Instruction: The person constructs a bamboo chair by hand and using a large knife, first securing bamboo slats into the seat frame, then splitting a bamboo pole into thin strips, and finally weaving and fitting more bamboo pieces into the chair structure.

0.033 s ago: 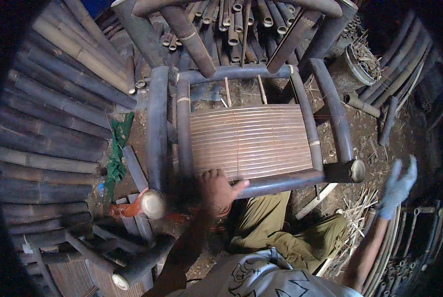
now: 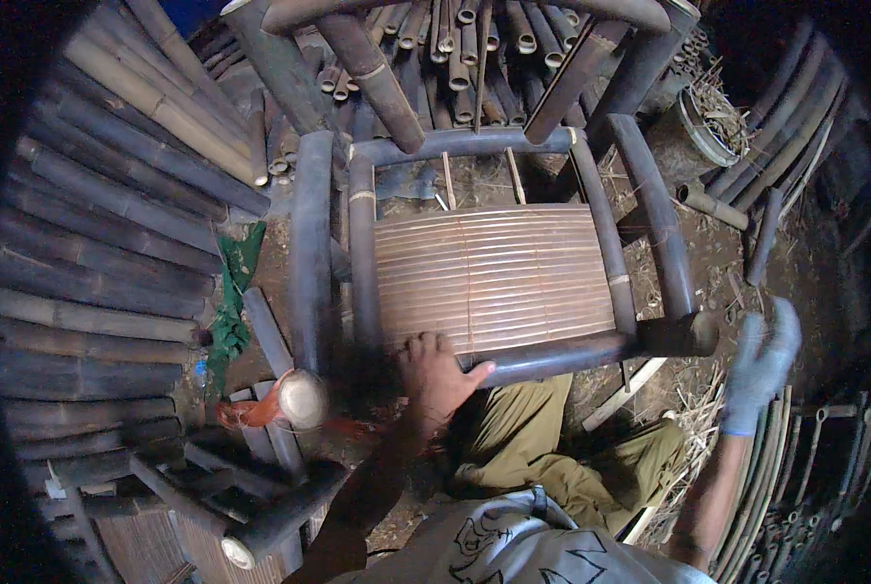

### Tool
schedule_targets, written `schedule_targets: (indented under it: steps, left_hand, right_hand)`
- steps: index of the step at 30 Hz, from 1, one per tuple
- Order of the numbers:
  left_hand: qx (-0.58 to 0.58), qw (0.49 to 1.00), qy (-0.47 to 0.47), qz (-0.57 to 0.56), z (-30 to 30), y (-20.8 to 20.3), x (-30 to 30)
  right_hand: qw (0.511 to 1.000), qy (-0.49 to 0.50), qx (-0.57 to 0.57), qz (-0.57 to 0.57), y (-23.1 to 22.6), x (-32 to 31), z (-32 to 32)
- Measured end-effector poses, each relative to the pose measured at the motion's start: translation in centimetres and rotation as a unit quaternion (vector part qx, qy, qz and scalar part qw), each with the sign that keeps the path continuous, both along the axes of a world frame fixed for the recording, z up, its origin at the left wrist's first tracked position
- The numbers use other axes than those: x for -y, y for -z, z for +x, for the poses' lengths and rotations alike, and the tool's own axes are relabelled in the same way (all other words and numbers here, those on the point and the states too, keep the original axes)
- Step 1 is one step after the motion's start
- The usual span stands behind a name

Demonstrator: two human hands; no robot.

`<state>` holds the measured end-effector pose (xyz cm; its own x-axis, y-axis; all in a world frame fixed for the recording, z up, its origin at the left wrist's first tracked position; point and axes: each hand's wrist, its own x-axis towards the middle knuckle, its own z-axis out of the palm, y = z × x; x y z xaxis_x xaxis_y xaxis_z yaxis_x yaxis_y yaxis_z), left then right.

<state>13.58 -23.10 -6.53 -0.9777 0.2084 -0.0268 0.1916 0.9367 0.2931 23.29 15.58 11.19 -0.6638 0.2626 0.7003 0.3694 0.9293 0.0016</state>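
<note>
A dark bamboo chair (image 2: pixel 474 144) stands in front of me, its back frame at the top of the view. Its seat panel (image 2: pixel 494 277) is made of thin light-brown slats. At the front left of the seat lies my bare left hand (image 2: pixel 437 382), open, with the fingers over the front rail (image 2: pixel 562 358) and the thumb stretched along it. My right hand (image 2: pixel 762 365), in a pale glove, hangs open off the chair's right armrest (image 2: pixel 664 224), apart from it. Nothing shows in the right hand.
Bamboo poles (image 2: pixel 95 229) are stacked along the left. Cut tubes (image 2: pixel 460 73) lie behind the chair. A bucket of shavings (image 2: pixel 710 131) stands far right. Another slatted bamboo piece (image 2: pixel 153 540) is at the near left. Green cloth (image 2: pixel 233 292) hangs by the poles.
My right hand has moved a little left, toward the chair. The fingers of my left hand have shifted slightly on the front rail. The chair stays nearly in place.
</note>
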Motion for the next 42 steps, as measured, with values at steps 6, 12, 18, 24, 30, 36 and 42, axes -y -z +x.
schedule_targets:
  steps: [6,12,18,24,30,36,42]
  left_hand:
    - [0.170,0.910,0.171,0.337,2.9,-3.1,-4.5]
    - [0.192,0.761,0.409,0.465,4.4,-12.0,-2.5]
    - [-0.108,0.903,0.146,0.391,-16.2,-5.9,-2.2]
    - [-0.204,0.915,-0.056,0.344,-28.6,3.8,-2.7]
    - [0.097,0.947,0.035,0.303,-29.8,7.5,1.3]
    - [0.236,0.935,0.071,0.254,-30.9,3.6,-3.2]
    - [0.190,0.943,0.060,0.268,-30.2,4.0,-1.1]
  right_hand:
    - [0.738,-0.226,0.277,-0.573,11.0,14.9,-7.8]
    - [0.712,-0.304,0.260,-0.578,4.2,19.0,-11.6]
    - [0.888,-0.419,0.041,-0.187,-8.9,18.6,-12.5]
    - [0.959,-0.245,-0.046,-0.137,-1.8,9.3,-28.6]
    - [0.885,-0.271,0.379,0.014,16.8,19.9,-35.8]
    - [0.694,-0.448,0.558,-0.078,27.1,16.3,-42.2]
    - [0.748,-0.410,0.458,-0.251,21.7,17.6,-38.3]
